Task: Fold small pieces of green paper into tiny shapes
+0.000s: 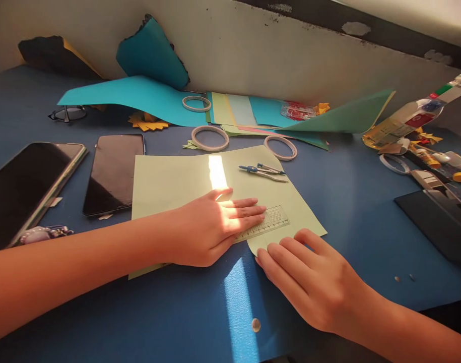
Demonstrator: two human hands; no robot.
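A sheet of pale green paper (170,186) lies on the blue table. My left hand (215,227) rests flat on it, fingers stretched to the right and pressing on a clear ruler (277,217). At the sheet's near edge, right of the ruler's middle, my right hand (309,277) has its fingers curled over the paper, which lifts and bends there; the thumb is mostly hidden. A blue and silver compass (263,171) lies on the sheet's upper right part.
Two phones, one a dark phone (115,174), lie at the left. Tape rings (210,138), blue paper (139,96) and green sheets are behind. A bottle (404,121) leans at the back right, near a black case (438,227).
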